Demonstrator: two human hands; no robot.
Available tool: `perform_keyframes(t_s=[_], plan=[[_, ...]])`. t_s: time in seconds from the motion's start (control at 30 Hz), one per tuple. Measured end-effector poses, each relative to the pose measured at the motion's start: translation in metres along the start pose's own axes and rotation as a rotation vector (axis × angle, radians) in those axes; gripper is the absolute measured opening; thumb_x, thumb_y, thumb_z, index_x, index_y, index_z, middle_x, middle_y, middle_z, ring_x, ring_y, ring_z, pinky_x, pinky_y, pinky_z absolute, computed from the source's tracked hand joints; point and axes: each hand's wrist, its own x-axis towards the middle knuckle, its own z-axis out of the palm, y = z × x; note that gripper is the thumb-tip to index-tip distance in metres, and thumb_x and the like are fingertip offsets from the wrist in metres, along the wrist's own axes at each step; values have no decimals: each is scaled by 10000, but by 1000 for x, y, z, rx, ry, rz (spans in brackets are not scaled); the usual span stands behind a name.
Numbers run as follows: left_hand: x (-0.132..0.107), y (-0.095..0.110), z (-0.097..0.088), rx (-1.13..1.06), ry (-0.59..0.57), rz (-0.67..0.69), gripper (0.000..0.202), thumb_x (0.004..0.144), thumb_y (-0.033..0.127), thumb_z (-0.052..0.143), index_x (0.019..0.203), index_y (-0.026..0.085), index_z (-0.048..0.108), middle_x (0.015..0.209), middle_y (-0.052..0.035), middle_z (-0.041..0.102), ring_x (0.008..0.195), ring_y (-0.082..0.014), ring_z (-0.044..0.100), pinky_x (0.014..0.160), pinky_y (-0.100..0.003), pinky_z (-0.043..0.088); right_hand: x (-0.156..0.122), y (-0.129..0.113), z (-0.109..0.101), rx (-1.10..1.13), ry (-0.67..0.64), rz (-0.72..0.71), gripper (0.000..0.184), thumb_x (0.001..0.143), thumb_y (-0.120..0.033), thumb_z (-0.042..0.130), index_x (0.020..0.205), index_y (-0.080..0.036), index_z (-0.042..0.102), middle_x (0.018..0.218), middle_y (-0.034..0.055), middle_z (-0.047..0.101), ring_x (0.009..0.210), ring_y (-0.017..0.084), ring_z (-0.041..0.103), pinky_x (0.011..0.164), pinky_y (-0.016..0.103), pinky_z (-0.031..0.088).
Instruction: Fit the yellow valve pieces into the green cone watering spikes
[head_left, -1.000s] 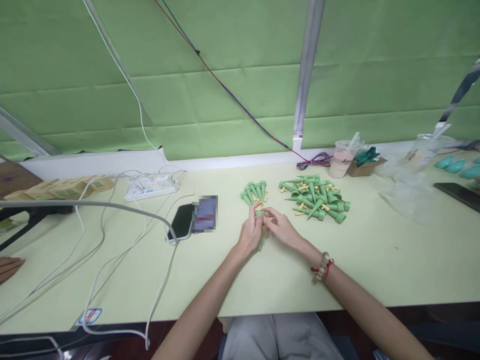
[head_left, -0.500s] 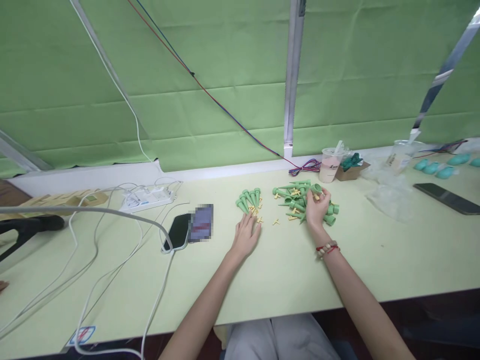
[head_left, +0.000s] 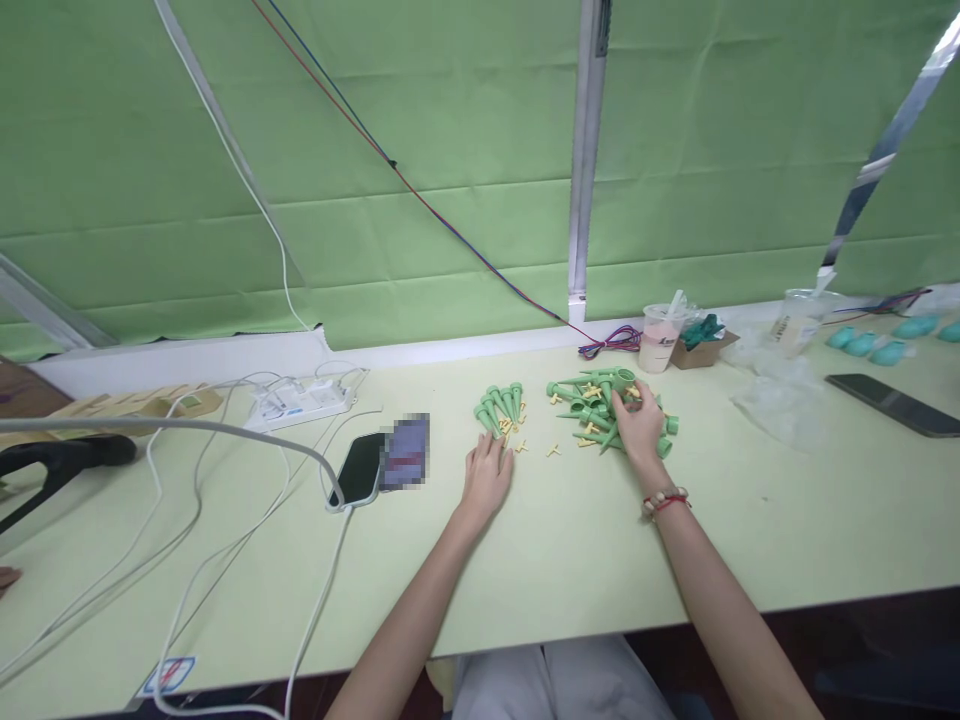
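My left hand rests flat on the table, fingers stretched toward a fan of green plastic spikes with round caps. Small yellow T-shaped pieces lie around its fingertips; I see nothing held in it. My right hand reaches into a larger heap of green spikes mixed with yellow pieces. Its thumb and fingers are apart, beside a hollow green spike cap. The palm covers part of the heap. One loose yellow piece lies between the two hands.
Left of my hands lie a phone, white cables and a power strip. Behind the heap stand a drink cup and a small cardboard box. A plastic bag and a dark phone are farther right.
My right hand has shifted slightly right, and the hollow green cap by its fingers now sits farther left on the heap. My left hand has drawn back a little from the small spikes.
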Motion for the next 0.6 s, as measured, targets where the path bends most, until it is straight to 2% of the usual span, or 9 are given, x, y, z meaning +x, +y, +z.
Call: perform_keyframes(t_s=[0.17,0.3,0.4,0.5,0.6], plan=[[1,-1,1,-4,-49,0,447,907,321,269,1259,108,445,1361,-142,381,1300,-220,275,1032,-409,217,0,-4,-4,-113,6,25,542,712,-416,542,1150,-96,560,598,46,569,617,210,544,685,345,422],[1,1,1,-71,-43,103,389,906,286,271,1198,160,495,1289,-92,480,1277,-193,327,1024,-397,242,0,1,-4,-224,-123,24,549,684,-376,563,1170,-121,544,590,43,570,607,219,539,657,350,425],[4,-3,3,-67,-12,140,390,908,244,253,1204,165,494,1323,-95,444,1298,-210,293,1016,-409,252,2,6,-1,-115,-129,-59,585,676,-317,553,1217,-104,498,839,100,613,576,164,542,713,353,450],[8,-9,3,-33,21,138,396,905,208,249,1219,168,487,1382,-100,365,1325,-226,230,1014,-430,249,5,6,0,30,-75,-107,628,670,-313,540,1251,-87,457,1113,172,509,641,145,572,682,332,490],[11,-14,1,-21,19,123,393,898,219,274,1226,165,483,1394,-100,345,1332,-238,209,1011,-435,255,6,1,-1,86,-61,-119,542,683,-292,512,1188,-94,516,1124,170,478,691,150,577,589,294,504]])
